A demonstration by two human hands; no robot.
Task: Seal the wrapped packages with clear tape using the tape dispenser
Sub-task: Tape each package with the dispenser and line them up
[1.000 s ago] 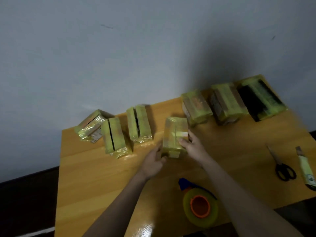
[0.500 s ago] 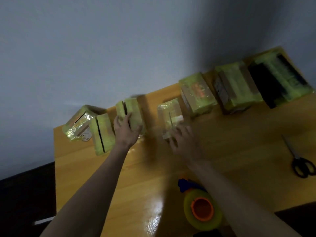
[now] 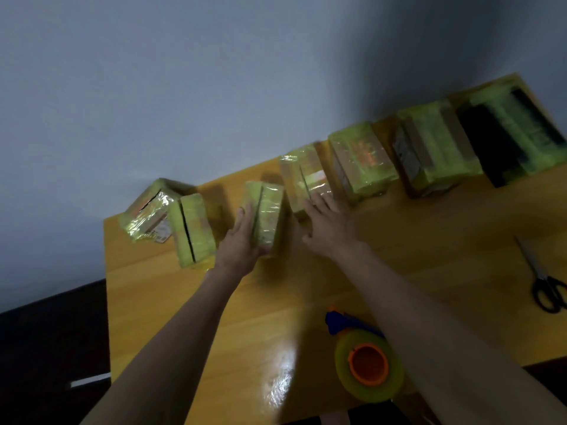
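Left hand (image 3: 242, 240) grips a package (image 3: 266, 217) to draw it near; right hand (image 3: 329, 223) rests flat, fingers wide, on its neighbour (image 3: 303, 174); tape dispenser (image 3: 366, 361) waits near.

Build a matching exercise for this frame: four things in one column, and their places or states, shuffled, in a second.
Things:
1. orange-cored roll of clear tape in its dispenser
2. black-handled scissors
3. left hand
4. black box under yellow-green wrap

Places or states:
A. far right end of the package row
B. near table edge, beside the right forearm
C. on a yellow-green wrapped package
D. right edge of the wooden table

Pairs: 1-B, 2-D, 3-C, 4-A
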